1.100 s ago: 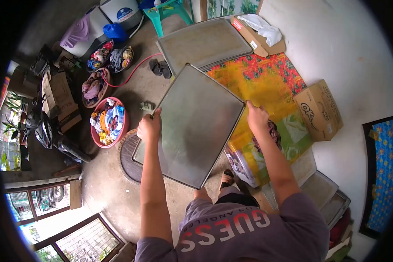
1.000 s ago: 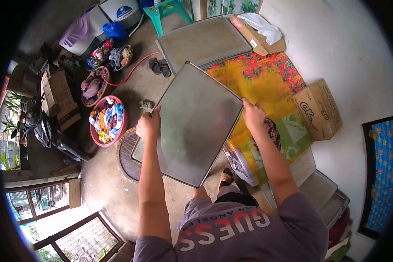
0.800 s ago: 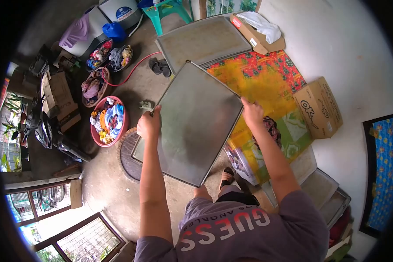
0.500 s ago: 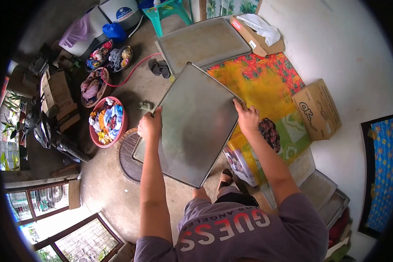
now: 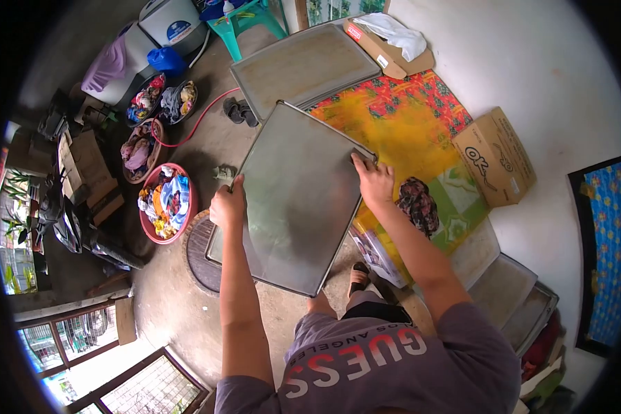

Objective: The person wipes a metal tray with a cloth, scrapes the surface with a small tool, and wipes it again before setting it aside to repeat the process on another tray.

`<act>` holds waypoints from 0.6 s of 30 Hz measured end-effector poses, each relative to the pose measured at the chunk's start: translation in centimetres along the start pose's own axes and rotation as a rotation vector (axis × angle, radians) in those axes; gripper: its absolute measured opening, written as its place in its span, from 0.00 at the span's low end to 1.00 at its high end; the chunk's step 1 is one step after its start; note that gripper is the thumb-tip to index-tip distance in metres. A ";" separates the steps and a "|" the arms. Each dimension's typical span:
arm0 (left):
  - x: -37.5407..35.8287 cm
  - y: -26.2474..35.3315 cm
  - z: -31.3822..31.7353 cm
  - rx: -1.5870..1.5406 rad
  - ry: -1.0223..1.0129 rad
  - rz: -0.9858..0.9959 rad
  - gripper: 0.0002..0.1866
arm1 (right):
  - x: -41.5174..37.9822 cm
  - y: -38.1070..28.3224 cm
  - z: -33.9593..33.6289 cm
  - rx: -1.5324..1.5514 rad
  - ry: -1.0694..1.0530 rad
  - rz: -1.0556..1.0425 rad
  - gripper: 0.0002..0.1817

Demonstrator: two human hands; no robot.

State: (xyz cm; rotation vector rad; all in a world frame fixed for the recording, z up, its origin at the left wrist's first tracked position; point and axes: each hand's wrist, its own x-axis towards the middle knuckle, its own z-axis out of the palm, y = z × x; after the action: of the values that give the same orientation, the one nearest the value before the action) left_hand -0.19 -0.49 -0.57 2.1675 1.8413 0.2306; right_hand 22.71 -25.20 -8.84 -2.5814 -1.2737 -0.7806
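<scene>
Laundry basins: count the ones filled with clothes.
4. A red basin beside the left hand; one beyond it; two farther off, and. More may be hidden.

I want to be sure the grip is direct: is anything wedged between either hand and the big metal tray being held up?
Nothing visible. The left hand grips the metal tray at its left edge, and the right hand lies bare on its right edge near the corner. No cloth or other object shows between hands and tray.
</scene>
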 end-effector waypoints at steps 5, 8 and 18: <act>-0.3 -0.4 0.5 0.000 0.110 0.047 0.35 | -1.3 0.7 2.2 -0.092 -0.101 0.080 0.23; -0.4 -0.8 0.8 0.013 0.114 0.050 0.36 | -2.0 1.9 1.6 -0.120 -0.222 0.128 0.22; -1.0 -0.6 0.8 -0.007 0.109 0.035 0.36 | -0.8 1.9 0.8 -0.108 -0.115 0.079 0.21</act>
State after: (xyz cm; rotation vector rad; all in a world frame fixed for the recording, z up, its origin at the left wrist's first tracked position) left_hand -0.63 -1.48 -1.48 2.2248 1.8574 0.3691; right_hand 24.06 -26.64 -9.80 -2.7805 -1.1817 -0.7153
